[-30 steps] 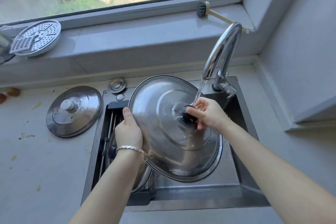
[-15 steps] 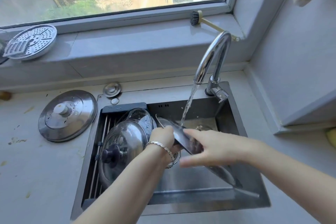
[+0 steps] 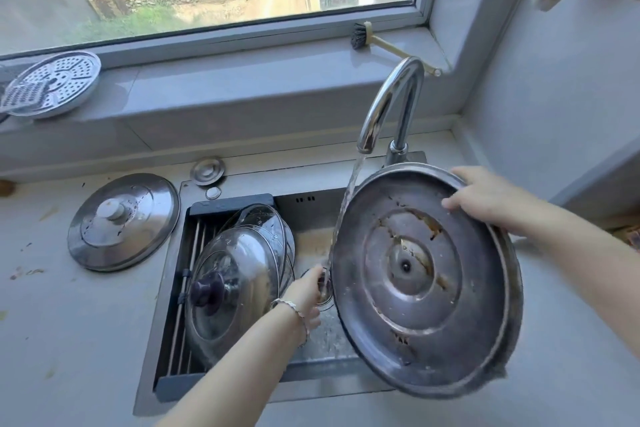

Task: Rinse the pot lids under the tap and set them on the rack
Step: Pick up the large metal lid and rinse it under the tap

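Rinse step in hand, racking not yet begun. Held the big steel lid (image 3: 426, 284) up over the right half of the sink (image 3: 311, 373), steeply tilted, stained underside toward the camera, knob side turned away. Gripped at the upper right rim by the right hand (image 3: 485, 199), fingers curled over the edge onto the inner face. Met at the lower left rim by the left hand (image 3: 306, 291); fingers hidden behind the lid, so could not tell whether clasping the rim, clasping the knob, or only propping. Kept under the running tap (image 3: 391, 104), left edge in the stream (image 3: 346, 215), most of the brown residue round the centre apparently out of the flow.

Rack (image 3: 195, 246) in the left half of the sink, already loaded with glass lids (image 3: 235, 288) leaning on one another, dark knob forward. Second steel lid (image 3: 123, 222) flat on the counter just left of the sink, knob up; probably waiting for its rinse. Steamer plate (image 3: 52, 83) and brush (image 3: 360, 35) up on the windowsill, well apart from the work.

Next, as a judgement: turn or shift the big lid to bring the flow across the stained middle, then swing it left and stand it on edge in the rack. Little free room visible there beside the glass lids, so likely a lean against them. Wet rim, wide lid: slip risk in the swing, firm hold on both sides called for.
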`<act>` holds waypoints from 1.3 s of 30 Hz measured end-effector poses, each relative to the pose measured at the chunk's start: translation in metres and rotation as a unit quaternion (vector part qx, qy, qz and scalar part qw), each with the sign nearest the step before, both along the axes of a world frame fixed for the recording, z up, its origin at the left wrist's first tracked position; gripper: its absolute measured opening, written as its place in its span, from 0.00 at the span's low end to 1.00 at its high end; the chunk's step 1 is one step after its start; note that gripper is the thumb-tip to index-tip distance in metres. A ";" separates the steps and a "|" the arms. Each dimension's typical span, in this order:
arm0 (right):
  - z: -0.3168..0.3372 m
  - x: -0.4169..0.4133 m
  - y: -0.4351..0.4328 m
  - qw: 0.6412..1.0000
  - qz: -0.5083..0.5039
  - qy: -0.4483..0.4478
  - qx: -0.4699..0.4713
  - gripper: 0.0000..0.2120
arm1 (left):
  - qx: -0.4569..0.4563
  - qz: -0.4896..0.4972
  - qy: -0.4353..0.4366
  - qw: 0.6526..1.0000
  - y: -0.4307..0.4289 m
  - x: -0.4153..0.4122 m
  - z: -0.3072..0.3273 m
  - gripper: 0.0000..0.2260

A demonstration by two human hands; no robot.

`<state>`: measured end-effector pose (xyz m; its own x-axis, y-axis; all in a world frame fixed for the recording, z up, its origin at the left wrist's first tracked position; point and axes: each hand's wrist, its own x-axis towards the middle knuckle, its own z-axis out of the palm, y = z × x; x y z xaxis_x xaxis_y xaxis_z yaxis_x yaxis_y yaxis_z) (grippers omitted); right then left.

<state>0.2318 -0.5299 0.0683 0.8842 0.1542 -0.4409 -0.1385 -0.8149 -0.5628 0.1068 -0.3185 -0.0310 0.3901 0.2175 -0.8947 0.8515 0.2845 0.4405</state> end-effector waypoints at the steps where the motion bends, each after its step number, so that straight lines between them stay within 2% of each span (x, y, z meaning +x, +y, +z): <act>1: -0.004 0.004 -0.008 0.998 -0.047 0.030 0.038 0.11 | -0.019 -0.001 0.012 1.000 -0.001 -0.006 -0.006 0.14; 5: -0.025 0.004 -0.034 0.957 -0.197 0.118 0.175 0.12 | -0.156 0.093 -0.048 0.982 0.003 -0.011 -0.014 0.26; 8: -0.052 -0.008 -0.042 0.933 -0.223 0.183 0.217 0.13 | -0.057 0.113 -0.064 0.990 0.020 -0.005 -0.005 0.24; 10: -0.068 -0.018 -0.034 0.940 -0.218 0.173 0.196 0.15 | 0.063 0.085 -0.070 0.992 0.031 -0.002 0.000 0.23; 12: -0.082 -0.030 -0.017 0.976 -0.168 0.087 0.104 0.20 | 0.187 0.050 -0.098 0.976 0.038 -0.002 0.008 0.21; 13: -0.090 -0.035 -0.008 0.995 -0.098 0.004 0.004 0.25 | 0.226 0.047 -0.114 0.966 0.040 -0.004 0.011 0.21; 14: -0.093 -0.042 0.002 0.992 0.001 -0.077 -0.097 0.27 | 0.247 0.051 -0.126 0.959 0.041 -0.008 0.015 0.21; 15: -0.097 -0.047 0.013 0.974 0.090 -0.132 -0.161 0.28 | 0.261 0.062 -0.141 0.953 0.042 -0.011 0.019 0.21; 16: -0.101 -0.050 0.025 0.958 0.150 -0.151 -0.192 0.29 | 0.267 0.080 -0.149 0.949 0.042 -0.014 0.022 0.21; 18: -0.108 -0.055 0.050 0.949 0.195 -0.135 -0.208 0.37 | 0.262 0.116 -0.154 0.946 0.038 -0.018 0.023 0.20; 20: -0.111 -0.066 0.077 0.942 0.259 -0.149 -0.153 0.44 | 0.261 0.138 -0.157 0.942 0.032 -0.017 0.024 0.21; 22: -0.108 -0.084 0.099 0.913 0.365 -0.162 -0.081 0.47 | 0.263 0.162 -0.163 0.937 0.029 -0.014 0.025 0.22; 24: -0.102 -0.092 0.104 0.871 0.440 -0.211 -0.062 0.44 | 0.257 0.189 -0.170 0.933 0.032 -0.013 0.024 0.21; 25: -0.102 -0.088 0.100 0.863 0.442 -0.233 -0.071 0.42 | 0.257 0.198 -0.169 0.931 0.035 -0.013 0.022 0.21; 28: -0.107 -0.056 0.078 0.910 0.355 -0.175 -0.125 0.46 | 0.269 0.191 -0.170 0.929 0.043 -0.017 0.016 0.18; 30: -0.107 -0.040 0.077 0.923 0.316 -0.166 -0.146 0.52 | 0.274 0.188 -0.172 0.927 0.040 -0.018 0.014 0.17; 32: -0.107 -0.046 0.087 0.913 0.352 -0.158 -0.133 0.51 | 0.280 0.191 -0.170 0.925 0.038 -0.015 0.016 0.18; 35: -0.102 -0.069 0.091 0.873 0.450 -0.165 -0.088 0.45 | 0.296 0.206 -0.170 0.917 0.040 -0.011 0.018 0.19; 36: -0.100 -0.071 0.086 0.872 0.456 -0.158 -0.082 0.43 | 0.298 0.212 -0.172 0.915 0.041 -0.010 0.018 0.19; 39: -0.097 -0.066 0.074 0.904 0.392 -0.140 -0.097 0.41 | 0.295 0.227 -0.179 0.911 0.042 -0.008 0.018 0.17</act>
<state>0.1661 -0.4559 -0.0287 0.6181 0.7258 -0.3021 0.6503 -0.6879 -0.3222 0.0985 -0.2768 -0.0126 0.3840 0.8304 -0.4038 0.4775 0.1957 0.8566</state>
